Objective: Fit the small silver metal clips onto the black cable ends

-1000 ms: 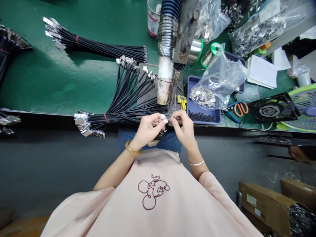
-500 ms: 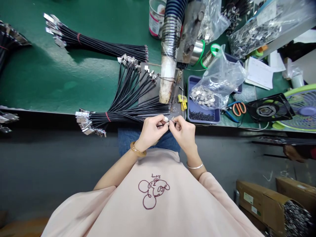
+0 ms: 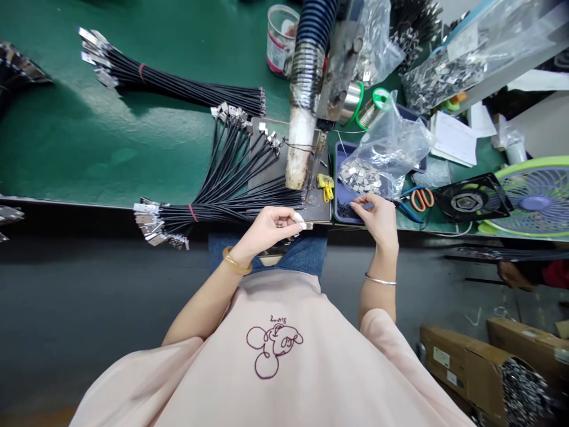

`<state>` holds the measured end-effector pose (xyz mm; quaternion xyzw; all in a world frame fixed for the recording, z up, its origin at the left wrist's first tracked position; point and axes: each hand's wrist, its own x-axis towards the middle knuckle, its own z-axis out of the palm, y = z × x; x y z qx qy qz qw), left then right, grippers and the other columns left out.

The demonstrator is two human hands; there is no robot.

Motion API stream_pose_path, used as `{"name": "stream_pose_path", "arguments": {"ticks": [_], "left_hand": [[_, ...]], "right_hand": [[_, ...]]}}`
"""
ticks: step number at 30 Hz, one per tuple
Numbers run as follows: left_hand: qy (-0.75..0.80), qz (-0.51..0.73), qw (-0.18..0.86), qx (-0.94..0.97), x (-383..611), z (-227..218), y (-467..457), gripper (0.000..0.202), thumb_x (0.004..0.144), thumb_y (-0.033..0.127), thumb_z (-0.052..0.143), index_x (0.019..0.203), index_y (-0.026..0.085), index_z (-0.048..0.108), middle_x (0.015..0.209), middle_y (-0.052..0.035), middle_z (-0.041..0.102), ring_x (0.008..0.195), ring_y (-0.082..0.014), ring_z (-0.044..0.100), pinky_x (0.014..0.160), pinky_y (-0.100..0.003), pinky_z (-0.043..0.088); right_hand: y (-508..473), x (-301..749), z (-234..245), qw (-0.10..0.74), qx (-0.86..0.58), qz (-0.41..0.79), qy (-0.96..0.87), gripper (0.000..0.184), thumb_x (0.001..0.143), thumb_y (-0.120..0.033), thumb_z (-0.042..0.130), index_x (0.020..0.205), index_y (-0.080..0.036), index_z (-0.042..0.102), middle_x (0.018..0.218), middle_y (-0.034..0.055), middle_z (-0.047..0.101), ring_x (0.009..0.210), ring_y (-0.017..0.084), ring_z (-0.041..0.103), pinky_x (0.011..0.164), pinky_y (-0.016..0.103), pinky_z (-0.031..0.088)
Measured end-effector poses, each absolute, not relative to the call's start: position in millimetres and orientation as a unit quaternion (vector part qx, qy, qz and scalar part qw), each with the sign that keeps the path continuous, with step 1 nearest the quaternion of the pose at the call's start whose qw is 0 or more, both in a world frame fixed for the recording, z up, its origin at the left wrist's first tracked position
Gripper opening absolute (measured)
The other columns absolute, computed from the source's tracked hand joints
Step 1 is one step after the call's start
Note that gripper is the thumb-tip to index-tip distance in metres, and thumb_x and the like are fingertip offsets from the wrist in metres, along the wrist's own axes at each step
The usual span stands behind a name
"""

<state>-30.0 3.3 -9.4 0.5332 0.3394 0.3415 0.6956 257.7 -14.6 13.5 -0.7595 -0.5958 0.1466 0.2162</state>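
My left hand point(image 3: 273, 228) is closed at the bench's front edge, pinching a small metal connector at the end of a black cable. A bundle of black cables point(image 3: 222, 207) with metal ends fans out just left of it. My right hand point(image 3: 376, 216) reaches into the blue tray point(image 3: 340, 155), fingertips pinched among the small dark parts point(image 3: 344, 209) at its near end; what they hold is too small to make out. A clear bag of metal clips point(image 3: 368, 172) lies on the tray right behind that hand.
A ribbed hose with a white nozzle point(image 3: 300, 142) hangs over a dark work plate. A second cable bundle point(image 3: 178, 86) lies further back. Orange-handled scissors point(image 3: 422, 198), a black fan point(image 3: 471, 198), solder spools, bags of clips and cardboard boxes point(image 3: 471, 367) lie right.
My right hand left the connector it was working with the left hand and moved right into the blue tray. The left hand stayed with the connector.
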Motion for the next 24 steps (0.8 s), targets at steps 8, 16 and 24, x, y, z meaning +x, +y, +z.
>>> {"name": "stream_pose_path", "arguments": {"ticks": [8, 16, 24], "left_hand": [[0.365, 0.371, 0.675, 0.523, -23, -13, 6, 0.019, 0.075, 0.032, 0.077, 0.078, 0.014, 0.071, 0.068, -0.0022, 0.067, 0.057, -0.0089, 0.055, 0.052, -0.02, 0.044], [0.398, 0.383, 0.656, 0.514, -20, -17, 6, 0.013, 0.074, 0.025, 0.073, 0.07, 0.016, 0.064, 0.055, 0.0032, 0.057, 0.044, -0.0056, 0.045, 0.043, -0.019, 0.036], [0.437, 0.414, 0.614, 0.51, -12, -21, 0, 0.018, 0.073, 0.026, 0.074, 0.07, 0.017, 0.059, 0.057, 0.0049, 0.053, 0.048, -0.0062, 0.046, 0.046, -0.019, 0.038]], "right_hand": [[1, 254, 19, 0.14, -0.733, 0.195, -0.637, 0.008, 0.076, -0.023, 0.065, 0.074, -0.018, 0.07, 0.074, 0.0031, 0.072, 0.068, 0.016, 0.06, 0.07, 0.029, 0.039], [-8, 252, 18, 0.21, -0.755, 0.171, -0.597, 0.004, 0.076, -0.022, 0.062, 0.074, -0.019, 0.063, 0.066, -0.0017, 0.063, 0.051, 0.009, 0.044, 0.059, 0.027, 0.035], [-35, 200, 12, 0.467, -0.668, 0.285, -0.503, 0.016, 0.08, -0.034, 0.07, 0.086, -0.02, 0.067, 0.081, -0.0003, 0.07, 0.048, 0.006, 0.043, 0.046, 0.022, 0.033]]}}
